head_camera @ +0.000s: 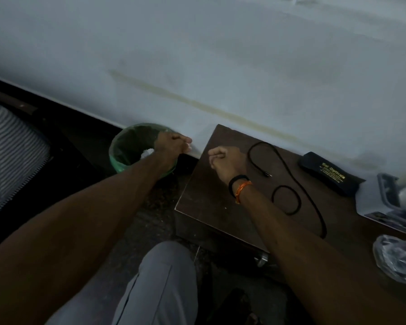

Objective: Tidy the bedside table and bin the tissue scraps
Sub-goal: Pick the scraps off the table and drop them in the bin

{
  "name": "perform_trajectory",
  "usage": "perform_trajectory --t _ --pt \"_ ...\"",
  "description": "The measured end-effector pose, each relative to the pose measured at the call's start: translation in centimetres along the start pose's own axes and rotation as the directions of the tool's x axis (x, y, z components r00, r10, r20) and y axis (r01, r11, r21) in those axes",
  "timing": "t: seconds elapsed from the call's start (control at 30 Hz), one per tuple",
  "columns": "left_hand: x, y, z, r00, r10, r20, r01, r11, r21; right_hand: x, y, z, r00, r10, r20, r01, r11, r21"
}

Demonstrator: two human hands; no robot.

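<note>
A small bin with a green liner stands on the floor by the wall, left of the dark brown bedside table. A white tissue scrap lies inside the bin. My left hand hovers over the bin's right rim with its fingers curled, and nothing shows in it. My right hand is a closed fist above the table's left part, wrist bands on it, and I see nothing held in it.
On the table lie a looped black cable, a black spectacle case, a white box at the right and a crumpled clear plastic bag. A striped bag sits far left. My knee is below.
</note>
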State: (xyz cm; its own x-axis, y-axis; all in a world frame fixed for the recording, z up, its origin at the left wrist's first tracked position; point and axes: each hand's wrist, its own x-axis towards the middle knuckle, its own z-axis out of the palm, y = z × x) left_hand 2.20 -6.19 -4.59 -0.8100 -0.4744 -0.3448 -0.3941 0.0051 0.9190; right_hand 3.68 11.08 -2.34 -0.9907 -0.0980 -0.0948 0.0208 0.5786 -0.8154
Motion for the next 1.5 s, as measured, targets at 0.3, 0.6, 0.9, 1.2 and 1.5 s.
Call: perform_trajectory --t 0.3,0.6,0.9,1.2,1.5 --pt "7.3 -4.5 -6.3 0.95 -0.094 -0.297 0.195 0.922 0.334 2.0 -0.9 5.1 0.964 -0.255 0.069 0.264 0.946 -0.186" --pt "13.1 -12.1 -8.0 0.94 -0.108 -0.323 0.221 0.916 0.336 5.2 -1.7 10.1 0.933 -0.292 0.211 0.346 0.89 -0.297" --pt "13.1 -11.3 -9.3 0.959 -0.147 -0.243 0.227 0.911 0.345 5.9 -3.4 11.5 0.913 -0.183 0.365 0.319 0.878 -0.357" --pt "7.1 -4.2 -8.1 0.976 0.215 0.029 -0.166 0.653 0.739 3.2 -3.6 6.3 0.923 -0.291 0.251 0.362 0.877 -0.317" --pt "-1.8 1.5 0.0 0.829 0.426 0.361 -0.55 0.505 0.665 -0.9 0.2 -2.8 0.963 -0.249 0.101 0.269 0.868 -0.418"
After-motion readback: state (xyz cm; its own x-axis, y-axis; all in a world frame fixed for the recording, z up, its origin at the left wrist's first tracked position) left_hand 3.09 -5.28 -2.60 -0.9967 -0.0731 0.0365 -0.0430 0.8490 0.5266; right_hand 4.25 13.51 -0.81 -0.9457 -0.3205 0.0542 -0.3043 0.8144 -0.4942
